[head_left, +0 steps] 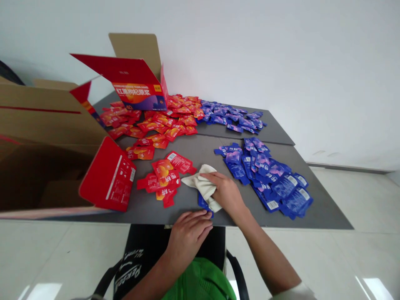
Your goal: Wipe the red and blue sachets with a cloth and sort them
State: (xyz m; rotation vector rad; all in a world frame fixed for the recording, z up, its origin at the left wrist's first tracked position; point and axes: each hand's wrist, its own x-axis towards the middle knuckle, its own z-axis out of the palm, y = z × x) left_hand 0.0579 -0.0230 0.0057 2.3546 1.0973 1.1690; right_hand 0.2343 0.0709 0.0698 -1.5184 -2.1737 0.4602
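On the grey table [321, 214], the right hand [227, 193] clutched a cloth [206, 185] over a blue sachet [202, 201]; the left hand [190, 231], fingers extended, touched its near end.

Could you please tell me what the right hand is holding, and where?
The right hand holds a cream cloth by its upper right part, bunched over a blue sachet.

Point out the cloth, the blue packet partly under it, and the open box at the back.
Cloth [205, 188]: head view, folded middle.
Blue packet [202, 201]: head view, uncovered left part.
Open box [139, 96]: head view, printed front.
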